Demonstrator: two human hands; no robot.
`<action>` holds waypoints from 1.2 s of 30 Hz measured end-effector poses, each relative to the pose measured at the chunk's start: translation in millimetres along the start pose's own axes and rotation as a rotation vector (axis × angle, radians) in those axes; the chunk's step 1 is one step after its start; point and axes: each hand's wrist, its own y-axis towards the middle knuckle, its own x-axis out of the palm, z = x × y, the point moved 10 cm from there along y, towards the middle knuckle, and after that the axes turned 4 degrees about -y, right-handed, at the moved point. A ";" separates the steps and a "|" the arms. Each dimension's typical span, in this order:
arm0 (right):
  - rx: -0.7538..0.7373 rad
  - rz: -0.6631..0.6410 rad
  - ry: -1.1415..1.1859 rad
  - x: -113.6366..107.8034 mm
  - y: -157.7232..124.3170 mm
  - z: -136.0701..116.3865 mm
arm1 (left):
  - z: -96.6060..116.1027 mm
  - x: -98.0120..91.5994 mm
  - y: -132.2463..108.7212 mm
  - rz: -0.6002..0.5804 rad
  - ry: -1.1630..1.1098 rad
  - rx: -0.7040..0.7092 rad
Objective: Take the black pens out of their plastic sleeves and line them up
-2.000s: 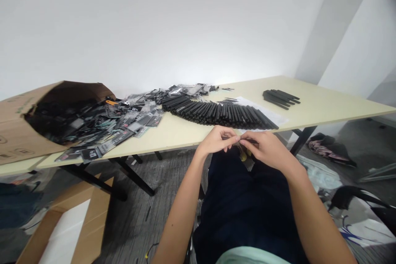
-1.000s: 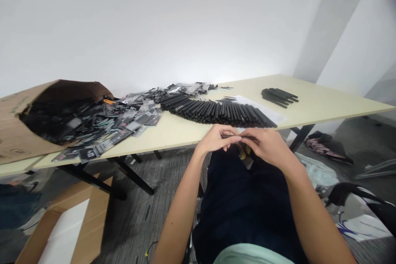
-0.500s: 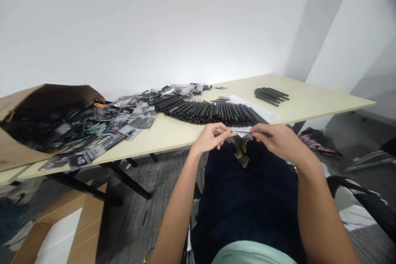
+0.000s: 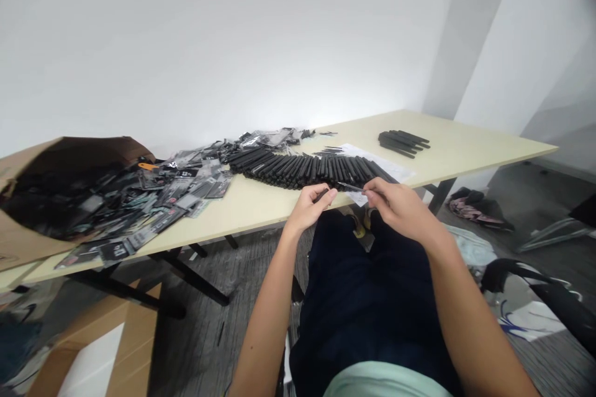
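Note:
Over the table's front edge, my left hand [image 4: 311, 206] is closed around a small black piece [image 4: 321, 195], mostly hidden by the fingers. My right hand [image 4: 395, 203] pinches a thin dark rod [image 4: 350, 187] by one end. Its pointed, lighter tip reaches left toward the left hand, without touching it. Right behind both hands lies a long, curved row of black pen-like sticks [image 4: 307, 169], packed side by side. Several thin dark rods [image 4: 328, 151] rest behind that row, close to a white paper sheet [image 4: 400, 172] partly under the sticks.
A smaller group of black sticks [image 4: 403, 142] lies farther right on the pale table [image 4: 484, 136]. To the left, a cardboard box [image 4: 28, 248] on its side spills packaged items [image 4: 177, 192]. An open carton [image 4: 133, 347] stands on the floor below.
My hands have drawn the thin rod and the black piece apart, leaving the rod's pointed tip exposed. Both hands now sit slightly further left in view; the camera has shifted a little.

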 end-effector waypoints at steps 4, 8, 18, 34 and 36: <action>-0.018 -0.015 -0.006 5.6 1.1 -3.7 | -2.4 0.7 1.5 -0.014 -0.043 0.006; -0.036 -0.005 0.004 8.8 1.8 -8.3 | 1.5 1.6 1.2 -0.024 -0.045 0.031; -0.062 0.009 0.056 3.8 1.1 -7.3 | 3.4 -3.0 0.1 0.034 0.063 0.045; 0.242 0.403 -0.267 -56.3 32.5 90.1 | -4.3 -8.5 -1.4 0.090 0.023 0.024; 0.244 0.357 -0.301 -48.3 64.4 101.1 | -3.8 -6.1 -1.7 0.061 0.076 0.009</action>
